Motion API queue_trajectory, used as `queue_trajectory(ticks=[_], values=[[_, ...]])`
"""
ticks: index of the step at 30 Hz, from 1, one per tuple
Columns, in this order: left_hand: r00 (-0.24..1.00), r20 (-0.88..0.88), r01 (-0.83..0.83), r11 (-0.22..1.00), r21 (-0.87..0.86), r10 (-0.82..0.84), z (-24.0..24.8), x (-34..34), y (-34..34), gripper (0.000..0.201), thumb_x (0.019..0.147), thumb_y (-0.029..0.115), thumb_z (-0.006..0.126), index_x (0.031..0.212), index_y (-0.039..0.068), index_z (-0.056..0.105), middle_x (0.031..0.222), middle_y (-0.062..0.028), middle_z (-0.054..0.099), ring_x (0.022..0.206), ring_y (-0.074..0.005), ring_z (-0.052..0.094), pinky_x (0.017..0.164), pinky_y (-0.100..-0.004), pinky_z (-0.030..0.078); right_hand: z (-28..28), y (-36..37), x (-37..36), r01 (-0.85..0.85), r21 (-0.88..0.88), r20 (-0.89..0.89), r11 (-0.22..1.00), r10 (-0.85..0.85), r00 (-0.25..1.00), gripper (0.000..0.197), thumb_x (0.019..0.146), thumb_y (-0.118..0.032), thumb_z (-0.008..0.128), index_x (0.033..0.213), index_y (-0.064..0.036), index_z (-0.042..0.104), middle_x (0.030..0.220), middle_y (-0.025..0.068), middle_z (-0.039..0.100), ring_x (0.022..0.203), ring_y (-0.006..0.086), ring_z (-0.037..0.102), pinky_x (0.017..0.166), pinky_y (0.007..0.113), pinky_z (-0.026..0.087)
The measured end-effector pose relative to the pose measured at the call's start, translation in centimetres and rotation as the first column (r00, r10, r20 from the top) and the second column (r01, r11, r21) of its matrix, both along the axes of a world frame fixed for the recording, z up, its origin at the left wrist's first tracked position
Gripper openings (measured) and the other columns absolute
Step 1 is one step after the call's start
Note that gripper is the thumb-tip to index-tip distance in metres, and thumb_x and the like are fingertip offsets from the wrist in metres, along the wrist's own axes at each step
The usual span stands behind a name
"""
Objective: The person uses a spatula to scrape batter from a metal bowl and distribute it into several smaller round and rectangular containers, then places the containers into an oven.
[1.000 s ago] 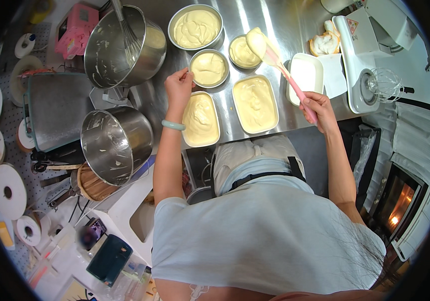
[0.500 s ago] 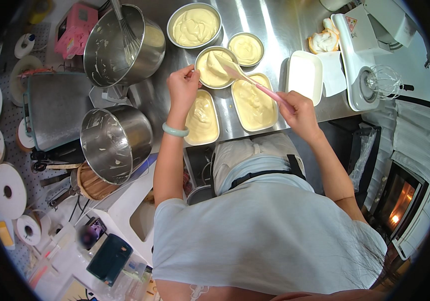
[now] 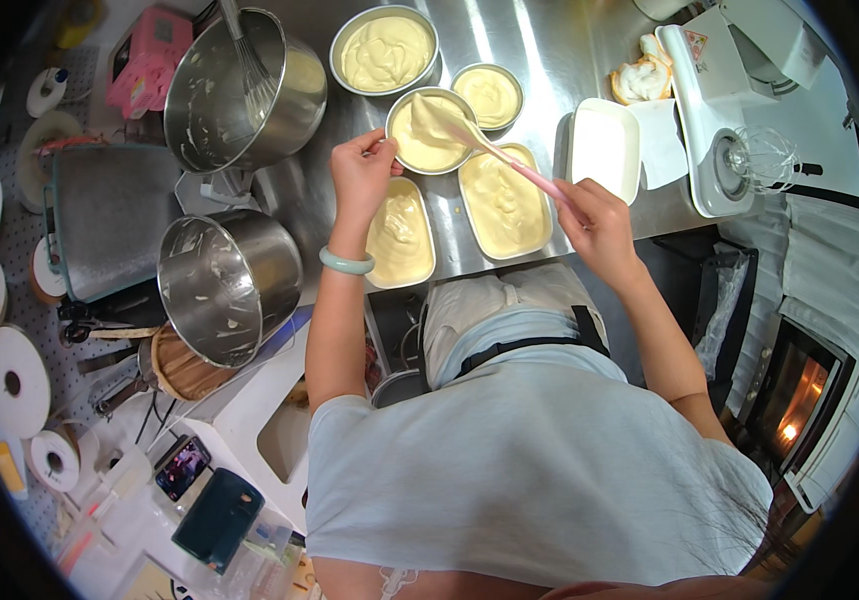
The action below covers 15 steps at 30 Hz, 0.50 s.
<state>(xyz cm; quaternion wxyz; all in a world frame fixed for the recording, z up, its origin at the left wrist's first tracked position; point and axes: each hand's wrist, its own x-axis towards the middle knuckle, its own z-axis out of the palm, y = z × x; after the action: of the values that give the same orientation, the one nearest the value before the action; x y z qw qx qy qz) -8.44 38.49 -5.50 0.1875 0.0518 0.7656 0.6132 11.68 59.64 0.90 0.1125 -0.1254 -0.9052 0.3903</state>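
We hold the spatula [image 3: 494, 153], pink-handled and pale-bladed, aslant with its creamy end over the tin [image 3: 421, 172]. Our tin, round and metal, stands upright on the table [image 3: 569, 60], pale yellow batter [image 3: 417, 145] inside.

No wording is readable; a small label [image 3: 695, 43], apparently a warning triangle, marks the white appliance [image 3: 724, 70].

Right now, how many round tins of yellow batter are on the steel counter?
3: the large tin at the back; the small tin, nearer and to its right; the medium tin beside the left hand, under the pink spatula. None looks hidden.
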Motion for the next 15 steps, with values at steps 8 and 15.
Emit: queue_trajectory(ticks=[8,15], values=[[0.999,0.036,0.000,0.999,0.037,-0.001,0.0,0.0,-0.2,0.030,0.079,0.001,0.062,0.105,-0.015,0.057,0.070,-0.0071,0.060,0.053,-0.0105,0.058,0.049,-0.0222,0.050,-1.0,0.5,0.6,0.074,-0.288,0.058,0.955,-0.060,0.997,0.021,0.081,-0.004,0.061,0.100,0.0041,0.063,0.070,0.0064,0.058,0.054,0.0095,0.049,0.048,0.024,0.038],[0.991,0.130,-0.028,0.995,0.100,0.015,-1.0,-0.3,-0.4,0.032,0.080,0.001,0.062,0.105,-0.016,0.055,0.070,-0.0091,0.061,0.053,-0.0119,0.059,0.050,-0.0232,0.051,0.4,1.0,0.5,0.246,-0.779,0.273,0.577,-0.043,0.961,0.021,0.085,-0.009,0.060,0.102,0.0027,0.064,0.069,0.0038,0.062,0.046,0.0033,0.045,0.040,0.018,0.036]])
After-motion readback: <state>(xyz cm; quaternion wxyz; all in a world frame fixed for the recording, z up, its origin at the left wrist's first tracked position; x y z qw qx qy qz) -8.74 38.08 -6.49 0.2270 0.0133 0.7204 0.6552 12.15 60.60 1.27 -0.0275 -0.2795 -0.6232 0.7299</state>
